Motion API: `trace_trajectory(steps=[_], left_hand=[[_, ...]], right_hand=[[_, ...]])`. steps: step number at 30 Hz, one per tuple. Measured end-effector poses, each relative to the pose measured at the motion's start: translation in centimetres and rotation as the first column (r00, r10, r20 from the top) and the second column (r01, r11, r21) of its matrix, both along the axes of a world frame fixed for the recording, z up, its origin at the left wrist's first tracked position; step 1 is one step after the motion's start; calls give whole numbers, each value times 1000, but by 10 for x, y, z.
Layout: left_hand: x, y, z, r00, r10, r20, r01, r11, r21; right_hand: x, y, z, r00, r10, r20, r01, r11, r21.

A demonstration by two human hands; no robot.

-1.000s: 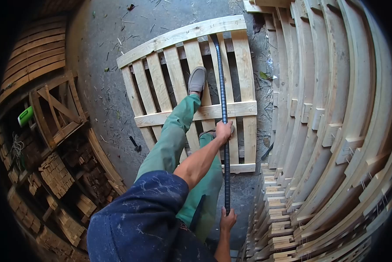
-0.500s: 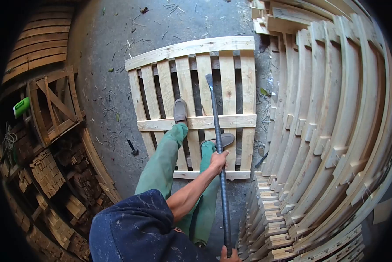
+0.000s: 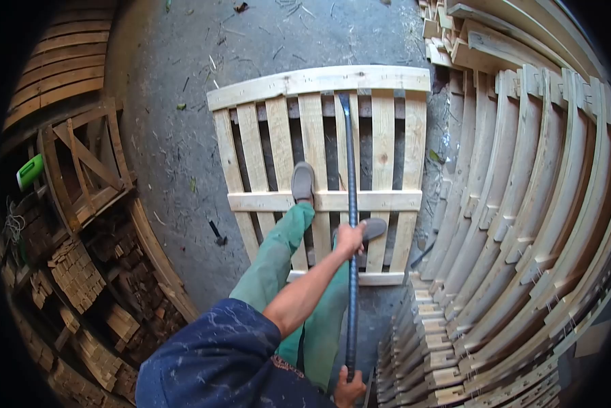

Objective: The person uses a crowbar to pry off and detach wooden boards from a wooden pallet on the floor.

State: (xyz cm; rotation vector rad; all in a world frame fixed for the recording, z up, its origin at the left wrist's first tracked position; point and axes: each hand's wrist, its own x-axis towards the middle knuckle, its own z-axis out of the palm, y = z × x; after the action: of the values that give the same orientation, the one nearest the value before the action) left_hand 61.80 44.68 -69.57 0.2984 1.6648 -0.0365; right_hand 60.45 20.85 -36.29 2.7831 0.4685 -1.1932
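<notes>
A long dark pry bar (image 3: 351, 163) runs nearly straight up the view over a wooden pallet (image 3: 319, 202) lying on the floor. Its flattened tip lies near the pallet's far board, over a slat. My left hand (image 3: 349, 241) is wrapped round the bar's middle, just below the pallet's centre board. Lower down, my right hand (image 3: 349, 389) grips the bar near its bottom end. Both of my feet, in grey shoes (image 3: 303, 182), stand on the pallet, one on either side of the bar.
Stacked pallets (image 3: 516, 204) fill the right side. On the left are a wooden crate (image 3: 88, 166), bundles of wood blocks (image 3: 77, 272) and a green object (image 3: 29, 173). A hammer-like tool (image 3: 217, 233) lies on the floor, among scattered splinters.
The bar's tip has moved off the far board, back toward me, then forward again close to it. Both hands stay on the bar. My feet have shifted on the pallet.
</notes>
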Motion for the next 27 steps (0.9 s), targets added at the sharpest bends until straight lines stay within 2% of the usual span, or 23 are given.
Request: trace_trajectory(steps=[1,3,5,7,8,12,15,17,18,20,21,22,23,25,26,27], left_hand=[[4,-5,-6,1000,12,-20,-12,1000,29],[6,-18,-12,998,-38,-58,39,999,8],[7,-24,-23,990,-128,-53,130,991,24],[9,-22,-21,993,-105,-47,108,992,57],[9,-22,-22,992,-106,-68,110,992,60],[7,-18,-15,987,-133,-93,137,990,37],[7,-2,-5,980,-175,-97,171,984,-54],[1,5,0,985,-165,-41,165,986,-14],[-2,17,12,981,-192,-17,193,981,14],[-12,48,35,988,-107,110,107,994,2],[-15,47,26,985,-44,165,29,995,95],[-22,67,36,962,21,271,-18,1000,-13],[-26,93,58,950,93,298,-73,994,-77],[-24,97,70,970,93,225,-69,991,-114],[-16,79,58,983,66,170,-50,994,-96],[-6,49,40,994,43,103,-36,997,-68]], right_hand=[[-2,-31,-25,998,19,62,-22,998,51],[1,-60,-51,996,47,76,-49,998,27],[5,-77,-58,990,85,112,-88,996,18],[3,-80,-65,982,122,147,-136,986,92],[2,-81,-63,991,78,110,-90,990,110],[2,-67,-57,981,108,161,-123,988,89],[-1,-38,-40,965,151,215,-175,979,102],[3,-11,-15,994,48,102,-55,996,65],[3,25,8,994,64,91,-69,996,54],[-3,118,63,997,-21,77,22,1000,-10],[-6,134,81,998,-26,63,28,999,-35],[-9,145,98,999,38,23,-36,996,-83],[-11,153,106,996,92,-15,-93,988,-124],[-6,143,112,998,63,-19,-64,996,-64],[-6,118,98,1000,23,-1,-23,999,-26],[1,88,60,998,-64,-20,60,989,-138]])
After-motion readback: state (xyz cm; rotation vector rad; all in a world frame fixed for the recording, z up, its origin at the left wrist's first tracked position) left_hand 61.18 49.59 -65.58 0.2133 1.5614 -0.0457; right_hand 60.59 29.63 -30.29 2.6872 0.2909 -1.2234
